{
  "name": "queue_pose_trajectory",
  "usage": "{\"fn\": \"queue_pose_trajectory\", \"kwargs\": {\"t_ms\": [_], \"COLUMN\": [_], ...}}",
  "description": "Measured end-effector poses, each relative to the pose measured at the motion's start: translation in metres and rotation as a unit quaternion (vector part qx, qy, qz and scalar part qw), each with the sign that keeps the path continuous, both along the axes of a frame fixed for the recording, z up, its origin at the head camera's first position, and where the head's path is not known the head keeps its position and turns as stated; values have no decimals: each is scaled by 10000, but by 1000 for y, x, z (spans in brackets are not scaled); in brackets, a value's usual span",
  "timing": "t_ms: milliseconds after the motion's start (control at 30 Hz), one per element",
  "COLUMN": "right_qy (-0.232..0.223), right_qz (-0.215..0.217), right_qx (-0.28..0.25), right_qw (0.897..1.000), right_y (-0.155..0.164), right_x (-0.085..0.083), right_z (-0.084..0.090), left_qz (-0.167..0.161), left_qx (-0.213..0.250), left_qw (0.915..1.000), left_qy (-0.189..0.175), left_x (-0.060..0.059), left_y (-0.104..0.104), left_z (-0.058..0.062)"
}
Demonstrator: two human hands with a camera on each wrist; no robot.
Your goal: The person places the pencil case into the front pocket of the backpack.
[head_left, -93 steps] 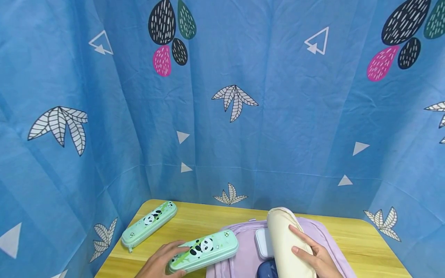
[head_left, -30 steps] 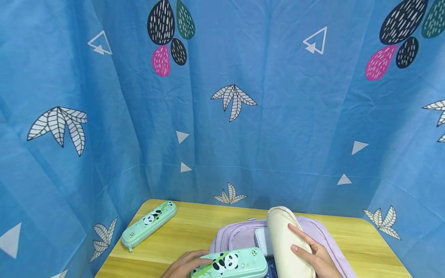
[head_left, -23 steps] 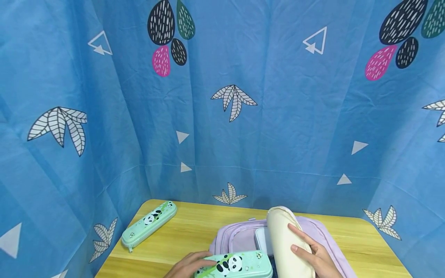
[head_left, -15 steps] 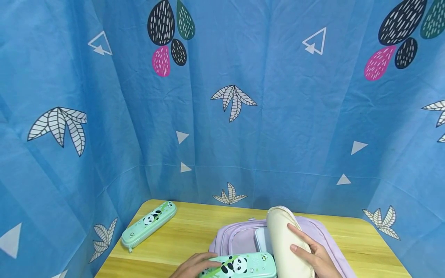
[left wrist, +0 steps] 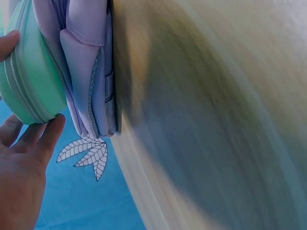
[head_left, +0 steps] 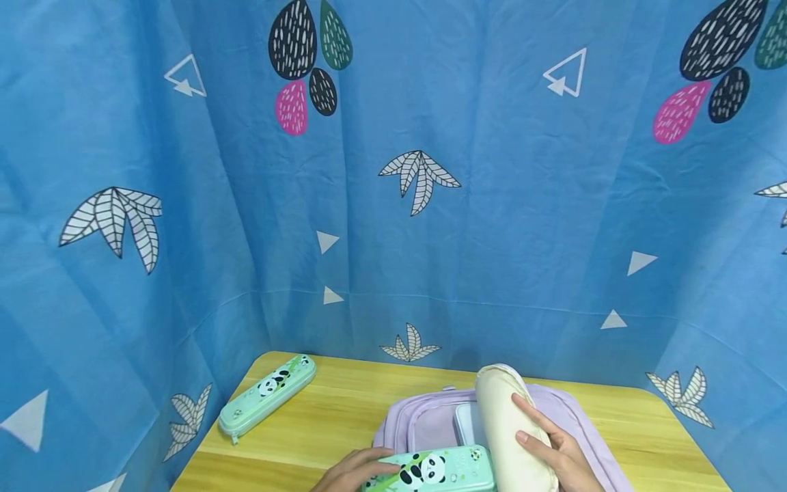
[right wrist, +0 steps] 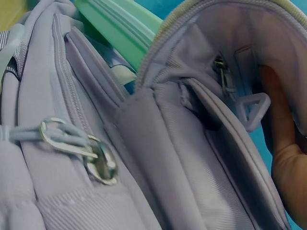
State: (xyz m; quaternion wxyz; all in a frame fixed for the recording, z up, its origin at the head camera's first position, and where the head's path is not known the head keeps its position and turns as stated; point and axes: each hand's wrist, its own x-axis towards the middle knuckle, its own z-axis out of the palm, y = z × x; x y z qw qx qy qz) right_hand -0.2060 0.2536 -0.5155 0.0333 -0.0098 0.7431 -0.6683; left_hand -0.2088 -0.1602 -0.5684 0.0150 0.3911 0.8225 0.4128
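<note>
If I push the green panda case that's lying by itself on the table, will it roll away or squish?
The lone panda case probably slides rather than rolls: it lies flat and long on the smooth wooden table. It likely won't squish much, since its shell looks moulded and keeps crisp edges. It seems light, judging by the twin case the left hand holds.

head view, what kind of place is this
Probably a small staged booth, not a lived-in room: a blue printed cloth backdrop wraps round a light wooden table holding a lilac fabric backpack and a mint green panda pencil case.
</note>
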Motion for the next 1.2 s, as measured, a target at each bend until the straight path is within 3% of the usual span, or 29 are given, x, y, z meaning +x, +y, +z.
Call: {"fn": "queue_pose_trajectory", "kwargs": {"t_ms": [433,667,933,1200], "right_qy": [-17,-79,-79,-5], "right_qz": [-66,-61,-184,-242], "right_qx": [-153,-201,-231,-382], "right_qw": [9999,9997,9995,9990], "right_y": [-3,-5,-9,-16], "right_x": [1,2,4,5], "right_z": [0,3,6,10], "left_qz": [21,-169,-258,-255], "left_qx": [-118,-1,4,-79], "left_qw": [9998,9998,9996,9989], "left_qy": [168,-131,-121,372], "left_x": [-3,-9,-15,-18], "left_y": [13,18,24,36], "left_z": [-3,-4,-4,-2]}}
